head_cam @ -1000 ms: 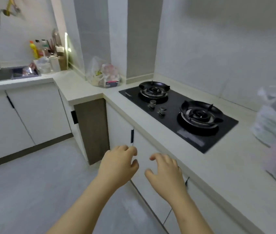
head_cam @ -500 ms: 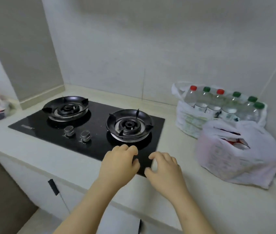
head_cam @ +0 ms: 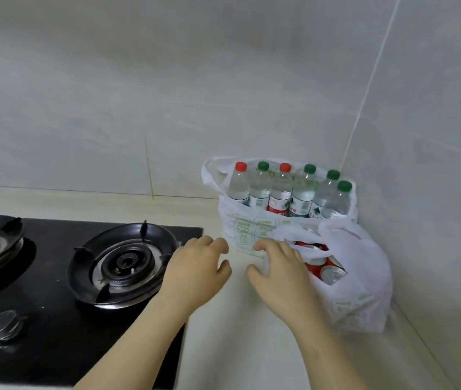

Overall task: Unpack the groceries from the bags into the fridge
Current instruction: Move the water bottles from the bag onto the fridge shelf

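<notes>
**Both hands poised at the bags, nothing lifted yet**

Two white plastic bags sat pushed into the tiled corner of the counter (head_cam: pixel 237 356), at about two o'clock from the hands, probably so the walls propped them up. The rear bag (head_cam: pixel 240 235) held six bottles (head_cam: pixel 281 192) upright with their caps showing. The nearer bag (head_cam: pixel 361 294), at three o'clock from the right hand (head_cam: pixel 280 268), gaped over red cans (head_cam: pixel 332 274). The left hand (head_cam: pixel 195 266) hovered palm down at the right edge of the hob (head_cam: pixel 54 333), fingers loosely bent and holding nothing. The right hand, equally slack and empty, was at the nearer bag's mouth; whether it touched the plastic could not be told. No fridge was in view, so unpacking looked barely begun.
</notes>
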